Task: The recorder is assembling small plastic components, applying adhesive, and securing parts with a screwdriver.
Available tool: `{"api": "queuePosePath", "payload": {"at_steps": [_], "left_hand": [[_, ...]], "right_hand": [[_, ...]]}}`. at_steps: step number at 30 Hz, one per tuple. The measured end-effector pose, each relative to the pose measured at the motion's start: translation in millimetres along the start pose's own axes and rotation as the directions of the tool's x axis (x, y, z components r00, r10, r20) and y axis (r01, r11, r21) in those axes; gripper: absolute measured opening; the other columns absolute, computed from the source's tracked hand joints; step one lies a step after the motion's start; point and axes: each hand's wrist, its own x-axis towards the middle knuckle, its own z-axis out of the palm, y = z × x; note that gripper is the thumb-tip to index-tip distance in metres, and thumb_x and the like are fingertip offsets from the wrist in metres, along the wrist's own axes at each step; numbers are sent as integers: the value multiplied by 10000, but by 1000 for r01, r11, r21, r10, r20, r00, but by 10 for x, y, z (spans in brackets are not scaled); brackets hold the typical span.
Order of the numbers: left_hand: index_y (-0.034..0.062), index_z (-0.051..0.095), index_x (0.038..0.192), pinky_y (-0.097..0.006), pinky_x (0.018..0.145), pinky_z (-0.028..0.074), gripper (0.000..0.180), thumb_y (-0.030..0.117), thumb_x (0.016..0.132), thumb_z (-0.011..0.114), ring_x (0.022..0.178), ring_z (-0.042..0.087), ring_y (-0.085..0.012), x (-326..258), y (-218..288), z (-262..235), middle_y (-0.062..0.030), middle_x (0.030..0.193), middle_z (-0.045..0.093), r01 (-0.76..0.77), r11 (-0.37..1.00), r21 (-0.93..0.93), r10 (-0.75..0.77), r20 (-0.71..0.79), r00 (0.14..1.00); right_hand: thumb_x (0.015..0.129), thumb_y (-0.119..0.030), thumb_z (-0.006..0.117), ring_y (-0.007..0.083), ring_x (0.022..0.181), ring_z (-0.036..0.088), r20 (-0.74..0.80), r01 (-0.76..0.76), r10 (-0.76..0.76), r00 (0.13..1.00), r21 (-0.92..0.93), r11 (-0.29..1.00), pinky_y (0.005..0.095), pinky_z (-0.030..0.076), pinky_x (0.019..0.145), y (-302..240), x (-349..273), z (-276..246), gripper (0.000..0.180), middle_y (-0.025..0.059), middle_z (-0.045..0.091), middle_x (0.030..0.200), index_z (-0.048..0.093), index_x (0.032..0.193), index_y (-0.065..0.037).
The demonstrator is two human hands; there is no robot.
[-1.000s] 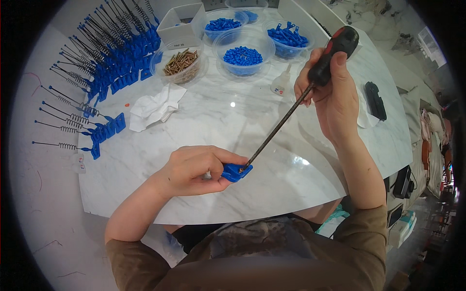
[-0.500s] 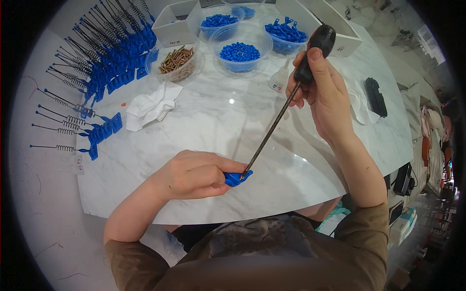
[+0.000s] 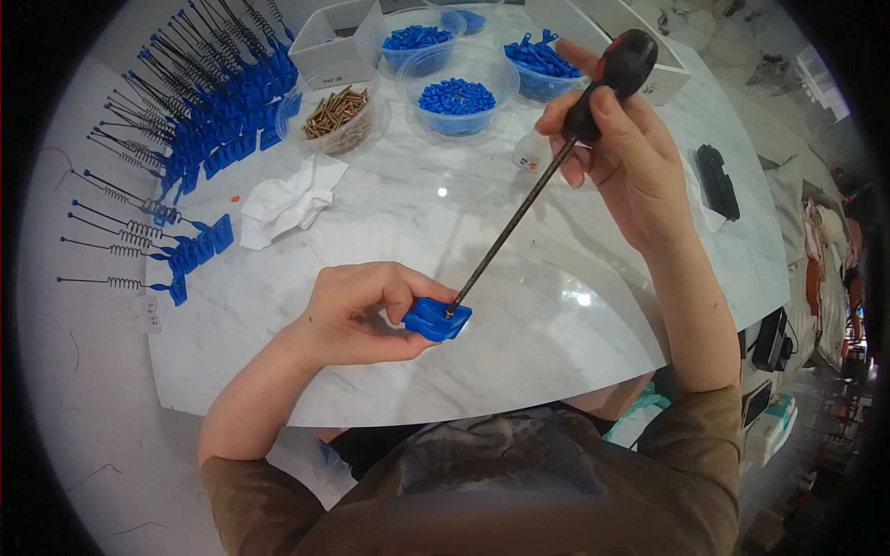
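Between the thumb and fingers of my left hand (image 3: 366, 310) is a small blue plastic part (image 3: 431, 322), held above the near side of the table. My right hand (image 3: 626, 148) grips a long screwdriver (image 3: 515, 222) by its black handle, with one finger lifted off it. The shaft slants down to the left, and its tip meets a brass-coloured screw head in the blue part. How deep the screw sits is hidden.
Clear tubs hold gold screws (image 3: 337, 113), blue beads (image 3: 456, 95) and blue plastic pieces (image 3: 540, 60). Blue parts with springs (image 3: 190, 252) line the left edge. A crumpled tissue (image 3: 292, 204) lies nearby; a black object (image 3: 717, 183) sits at right.
My left hand has raised and turned the blue part, moving it slightly left. The screwdriver has shifted up with it, and my right fingers have loosened and spread on the handle.
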Motion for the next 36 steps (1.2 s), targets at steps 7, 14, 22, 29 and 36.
{"api": "queuePosePath", "payload": {"at_steps": [7,14,22,29,36], "left_hand": [[80,438,697,-272,695,546,376,0,681,805,944,704,-211,-6,1,15,-139,898,714,61,996,-71,-61,0,998],[99,400,696,-297,725,574,447,-13,654,830,943,706,-266,10,-11,-24,-168,926,709,42,998,-44,-39,68,997],[96,402,681,-278,694,570,443,-13,653,831,920,713,-250,-2,-31,-28,-167,920,708,-29,999,-29,30,47,998],[98,411,684,-268,652,568,441,-8,650,837,878,721,-244,-15,-27,-23,-165,916,710,-72,996,54,69,40,997],[98,415,685,-270,663,567,437,-5,650,838,868,721,-238,-10,-12,-28,-171,925,711,-98,994,51,97,30,995]], "right_hand": [[976,-313,523,119,779,590,76,5,-43,996,438,899,233,473,637,-63,31,0,406,155,646,1051,443,1283,-60],[956,-270,456,148,898,604,-20,39,-36,999,123,992,270,489,759,-23,48,-171,514,129,617,1146,421,1362,44],[966,-308,481,136,964,610,-128,55,-47,991,61,997,230,479,811,23,43,-200,506,116,608,1160,431,1343,26],[942,-309,604,201,897,663,-172,194,-141,975,342,920,293,570,690,-120,114,-83,642,164,597,1089,261,1447,-110],[987,-260,462,204,973,637,-168,242,-223,960,103,965,253,499,800,-120,109,-299,456,206,536,1302,423,1345,20]]}}
